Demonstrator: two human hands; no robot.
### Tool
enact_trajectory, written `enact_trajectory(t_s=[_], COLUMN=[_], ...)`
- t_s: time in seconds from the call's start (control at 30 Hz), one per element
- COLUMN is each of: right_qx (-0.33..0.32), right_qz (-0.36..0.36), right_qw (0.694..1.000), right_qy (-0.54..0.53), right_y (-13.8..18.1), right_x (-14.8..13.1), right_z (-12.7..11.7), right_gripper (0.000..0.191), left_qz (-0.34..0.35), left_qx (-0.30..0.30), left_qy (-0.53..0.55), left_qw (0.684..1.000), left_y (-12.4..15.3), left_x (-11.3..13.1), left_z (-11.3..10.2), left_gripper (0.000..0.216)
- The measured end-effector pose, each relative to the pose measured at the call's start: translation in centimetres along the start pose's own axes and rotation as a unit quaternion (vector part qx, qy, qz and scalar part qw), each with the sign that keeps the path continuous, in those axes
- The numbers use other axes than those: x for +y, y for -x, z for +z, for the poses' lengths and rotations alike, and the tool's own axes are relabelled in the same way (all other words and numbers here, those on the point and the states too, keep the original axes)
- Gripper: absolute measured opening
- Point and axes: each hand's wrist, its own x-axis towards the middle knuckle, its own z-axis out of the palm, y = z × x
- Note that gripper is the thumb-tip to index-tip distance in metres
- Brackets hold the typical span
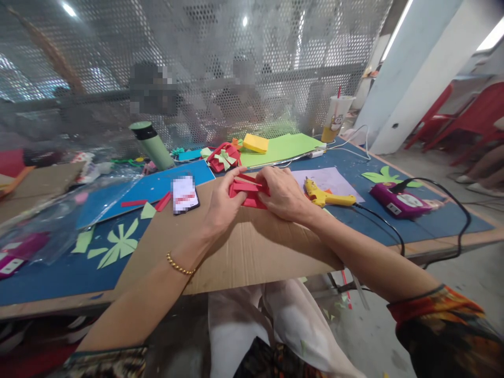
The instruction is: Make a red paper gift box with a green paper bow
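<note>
L hand [225,203] pinches the left end of a folded red paper piece [248,202] btwn thumb & index; R hand [285,194] has its fingers bent close together on the right end (undersides hidden, can't tell how tight). So the red paper piece sits btwn both sets of fingertips, above a cardboard sheet [244,257]. Left of L fingers: phone [186,195] on the cardboard sheet, then pale green cutouts [120,244] farther out. Just right of R fingers: yellow glue gun [334,199], partly on a lilac sheet [342,181]; purple socket box [399,202] well apart. Beyond fingertips: yellow block [255,143] on a bright green sheet [291,147].
</note>
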Motion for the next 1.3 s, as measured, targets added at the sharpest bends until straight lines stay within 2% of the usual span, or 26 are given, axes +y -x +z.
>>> enact_trajectory(t_s=[0.2, 0.33, 0.6, 0.83, 1.13, 1.23, 1.3], right_qx=[-0.009, -0.016, -0.009, -0.02, -0.015, -0.007, 0.025], right_qz=[0.014, 0.014, 0.002, -0.003, -0.013, -0.013, -0.004], right_qw=[1.0, 1.0, 1.0, 1.0, 1.0, 1.0, 0.999], right_qy=[-0.002, 0.005, -0.001, 0.022, 0.016, -0.02, -0.041], right_y=[0.0, 0.0, 0.1, 0.2, 0.4, 0.5, 0.4], right_x=[-0.2, -0.2, -0.1, -0.1, -0.3, -0.2, 0.2], right_z=[-0.2, -0.1, -0.2, 0.2, 0.2, -0.4, -0.9], right_gripper=[0.018, 0.021, 0.023, 0.026, 0.02, 0.029, 0.032], left_qz=[-0.004, -0.033, -0.046, -0.097, -0.102, -0.103, -0.101], left_qx=[-0.001, -0.002, -0.023, -0.002, 0.007, 0.002, 0.008], left_qy=[0.03, 0.077, 0.118, 0.125, 0.106, 0.101, 0.102], left_qw=[1.0, 0.996, 0.992, 0.987, 0.989, 0.989, 0.99], left_y=[0.0, -0.1, -0.2, -0.3, -0.5, -0.8, -1.0], left_x=[-0.3, -0.8, -1.1, -1.2, -1.1, -1.6, -1.8], left_z=[0.0, 0.1, 0.1, 0.2, 0.0, -0.3, -0.4], left_gripper=[0.07, 0.076, 0.073, 0.067, 0.054, 0.049, 0.051])
